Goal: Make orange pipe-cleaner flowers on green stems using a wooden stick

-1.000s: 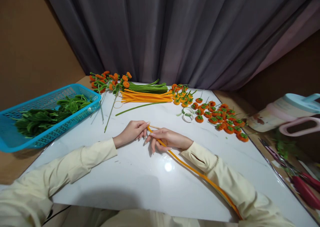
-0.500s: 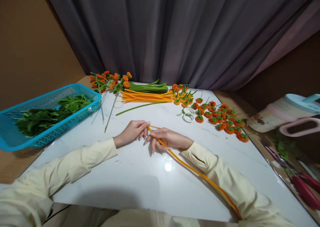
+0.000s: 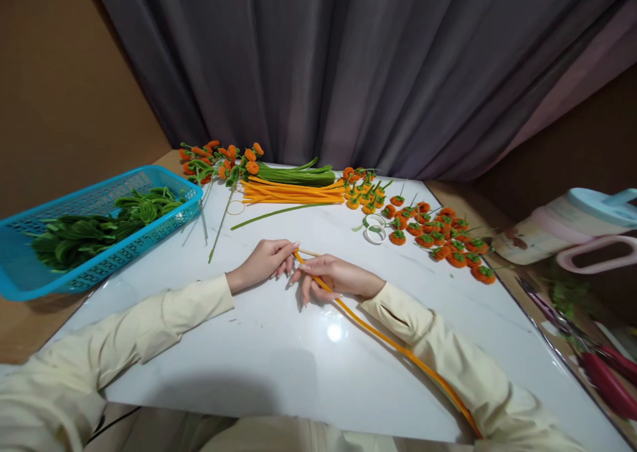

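Observation:
A long orange pipe cleaner (image 3: 371, 330) runs from my fingertips down over the table to my right sleeve. My left hand (image 3: 271, 259) pinches its upper end between thumb and forefinger. Just right of it, my right hand (image 3: 336, 277) is closed on the same pipe cleaner, which passes under its fingers. A thin tan stick (image 3: 310, 253) shows between the two hands, partly hidden by the fingers. Beyond the hands lie a green pipe cleaner (image 3: 279, 214) and a bundle of orange pipe cleaners (image 3: 293, 191).
At the left stands a blue basket (image 3: 124, 249) holding green leaf pieces. Several orange fuzzy persimmon-like pieces (image 3: 438, 236) lie back right beside white tape rolls (image 3: 375, 233). On the right edge are a tumbler (image 3: 542, 229) and red-handled pliers (image 3: 607, 382).

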`<state>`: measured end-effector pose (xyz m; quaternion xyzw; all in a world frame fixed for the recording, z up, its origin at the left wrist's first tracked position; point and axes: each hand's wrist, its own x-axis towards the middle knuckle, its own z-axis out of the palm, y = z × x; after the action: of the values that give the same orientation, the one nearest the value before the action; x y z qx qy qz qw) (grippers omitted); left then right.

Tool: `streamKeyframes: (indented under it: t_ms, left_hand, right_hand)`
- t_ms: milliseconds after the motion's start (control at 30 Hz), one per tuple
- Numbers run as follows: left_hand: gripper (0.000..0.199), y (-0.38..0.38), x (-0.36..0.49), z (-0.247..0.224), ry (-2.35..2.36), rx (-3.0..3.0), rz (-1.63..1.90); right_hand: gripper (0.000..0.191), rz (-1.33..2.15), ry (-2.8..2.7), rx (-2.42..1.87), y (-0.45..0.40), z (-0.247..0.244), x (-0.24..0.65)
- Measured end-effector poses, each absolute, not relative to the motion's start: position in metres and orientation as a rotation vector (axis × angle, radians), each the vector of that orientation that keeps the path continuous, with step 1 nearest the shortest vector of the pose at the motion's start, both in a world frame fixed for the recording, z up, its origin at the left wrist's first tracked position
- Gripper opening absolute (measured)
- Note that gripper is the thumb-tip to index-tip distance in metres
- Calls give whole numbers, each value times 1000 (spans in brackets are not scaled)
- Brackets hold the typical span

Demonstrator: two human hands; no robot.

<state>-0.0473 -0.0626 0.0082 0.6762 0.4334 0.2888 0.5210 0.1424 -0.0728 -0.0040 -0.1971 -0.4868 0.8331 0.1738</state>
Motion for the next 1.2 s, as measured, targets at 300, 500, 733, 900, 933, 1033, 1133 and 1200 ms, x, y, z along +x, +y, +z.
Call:
streamKeyframes:
  t_ms: [300, 500, 733, 900, 933, 1033, 1133, 1200]
  left_hand:
    - [44, -63, -48, 9, 1032, 1628, 693]
    - [43, -62, -48, 7, 1035, 1644, 695]
    - [43, -61, -48, 7, 1034, 1643, 699]
    - [43, -62, -48, 7, 1039, 1643, 698]
    - [43, -62, -48, 6, 1038, 1644, 698]
    - [43, -62, -49, 6, 1034, 1656, 692]
    - [44, -61, -50, 5, 1023, 1689, 688]
    - [45, -61, -50, 6, 1020, 1717, 682]
  right_hand:
    - [28, 2367, -1378, -566, -73, -3, 142]
    - [29, 2353, -1395, -583, -73, -2, 142]
    - [30, 2351, -1405, -576, -73, -3, 143]
    - [29, 2350, -1401, -565, -73, -2, 143]
    - [29, 2355, -1395, -559, -73, -2, 142]
    - [28, 2360, -1383, -557, -74, -2, 142]
    - [28, 2364, -1390, -574, -76, 2, 141]
    - [27, 2368, -1404, -603, -77, 6, 140]
